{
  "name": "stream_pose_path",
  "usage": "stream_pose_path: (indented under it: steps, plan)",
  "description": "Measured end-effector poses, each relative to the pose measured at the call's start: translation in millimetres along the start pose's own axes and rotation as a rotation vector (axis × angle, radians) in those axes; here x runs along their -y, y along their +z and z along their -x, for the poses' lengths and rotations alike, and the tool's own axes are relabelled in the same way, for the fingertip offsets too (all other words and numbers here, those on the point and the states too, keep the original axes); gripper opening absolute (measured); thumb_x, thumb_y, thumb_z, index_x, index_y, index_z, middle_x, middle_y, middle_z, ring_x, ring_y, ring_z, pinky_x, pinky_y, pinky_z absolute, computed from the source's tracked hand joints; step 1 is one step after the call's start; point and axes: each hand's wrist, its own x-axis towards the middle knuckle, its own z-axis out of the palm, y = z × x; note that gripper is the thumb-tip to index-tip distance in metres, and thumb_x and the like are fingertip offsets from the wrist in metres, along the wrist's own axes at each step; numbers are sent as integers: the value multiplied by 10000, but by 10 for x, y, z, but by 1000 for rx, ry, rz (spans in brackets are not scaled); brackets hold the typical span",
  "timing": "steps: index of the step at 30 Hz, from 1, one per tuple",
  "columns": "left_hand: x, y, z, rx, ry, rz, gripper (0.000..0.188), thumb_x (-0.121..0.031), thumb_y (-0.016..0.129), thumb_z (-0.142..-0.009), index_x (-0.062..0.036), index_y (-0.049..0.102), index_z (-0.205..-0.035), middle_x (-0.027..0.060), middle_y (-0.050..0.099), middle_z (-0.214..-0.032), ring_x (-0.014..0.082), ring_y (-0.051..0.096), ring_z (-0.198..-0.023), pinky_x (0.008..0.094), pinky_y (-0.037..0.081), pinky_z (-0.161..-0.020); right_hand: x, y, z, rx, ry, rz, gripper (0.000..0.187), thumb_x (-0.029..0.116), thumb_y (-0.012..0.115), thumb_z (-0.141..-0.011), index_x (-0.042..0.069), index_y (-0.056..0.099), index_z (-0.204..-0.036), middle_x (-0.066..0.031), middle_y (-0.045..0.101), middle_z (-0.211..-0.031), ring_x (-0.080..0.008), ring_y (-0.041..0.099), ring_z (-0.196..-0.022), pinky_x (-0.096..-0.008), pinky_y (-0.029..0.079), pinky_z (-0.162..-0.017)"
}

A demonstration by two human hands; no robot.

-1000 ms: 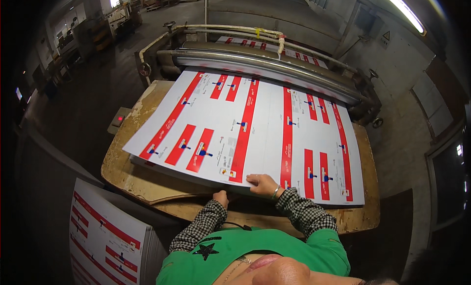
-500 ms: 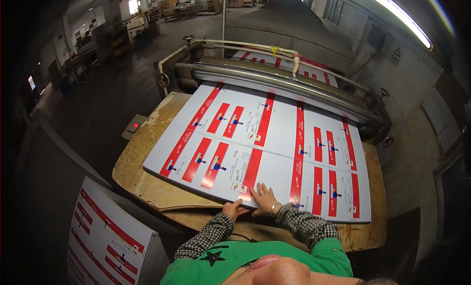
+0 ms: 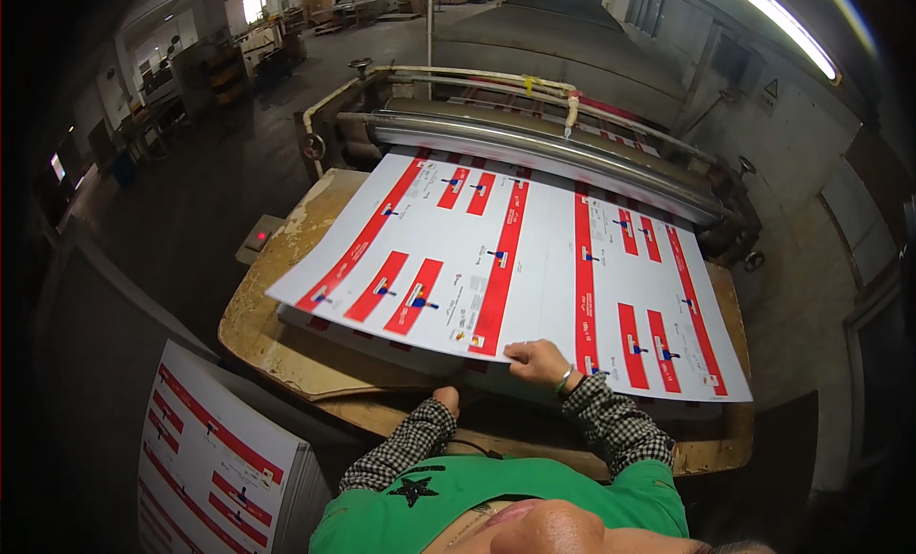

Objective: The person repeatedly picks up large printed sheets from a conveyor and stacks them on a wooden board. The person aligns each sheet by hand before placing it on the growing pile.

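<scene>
A large white printed sheet [image 3: 547, 268] with red bands and small blue marks stretches from the metal roller [image 3: 534, 155] toward me. Its near edge is lifted above the stack of like sheets [image 3: 329, 325] on the wooden table. My right hand [image 3: 541, 363] is closed on that near edge, fingers pinching it around the middle. Below the raised edge, my left hand [image 3: 447, 398] is by the stack's front side; its fingers are mostly hidden, so I cannot see whether it grips anything.
The worn wooden tabletop [image 3: 250, 301] has rounded corners. A control box with a red light [image 3: 261, 236] sits at its left. Another stack of printed sheets [image 3: 215, 449] stands at lower left. Handwheels [image 3: 314, 146] and pipes frame the roller machine.
The top sheet's near edge has risen off the stack, and the sheet has shifted in the roller. My right hand has gone from lying flat to pinching its edge; my left moved slightly nearer me.
</scene>
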Motion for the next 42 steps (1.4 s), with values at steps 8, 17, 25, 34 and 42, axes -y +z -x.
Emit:
stream_pose_path:
  steps: [8,17,25,34,42]
  plan:
    - [-37,124,127,182,131,252,319,-117,423,-866,103,424,-1097,235,525,-1025,349,587,-884,510,508,-806,-525,454,29,241,104,-64,351,238,633,-681,52,646,-979,-122,616,-1089,-258,620,-930,-303,489,-809]
    - [-24,11,35,353,127,225,442,-186,525,-881,95,375,-1187,216,525,-1112,344,577,-974,452,529,-801,-885,897,-368,41,-7,286,631,399,685,-681,19,527,-1160,-228,503,-1189,-355,432,-1164,-440,348,-987]
    - [-26,-131,107,424,43,147,310,-70,623,-784,59,533,-1051,136,606,-1014,236,591,-949,373,485,-845,-631,697,-25,314,-50,197,572,176,655,-656,18,516,-1189,-253,487,-1211,-347,497,-1104,-384,411,-925]
    - [170,-116,-370,105,51,296,339,-141,473,-885,87,454,-1136,172,544,-1119,310,560,-1001,442,513,-828,-41,234,113,-15,34,-126,374,68,593,-688,-7,606,-1054,-188,589,-1118,-256,599,-1010,-289,466,-874]
    - [234,-155,-294,140,70,233,383,-198,506,-885,84,440,-1136,172,547,-1080,303,591,-913,426,536,-779,-521,619,149,186,66,-61,420,141,620,-671,38,611,-1078,-149,575,-1161,-250,578,-1039,-298,456,-892]
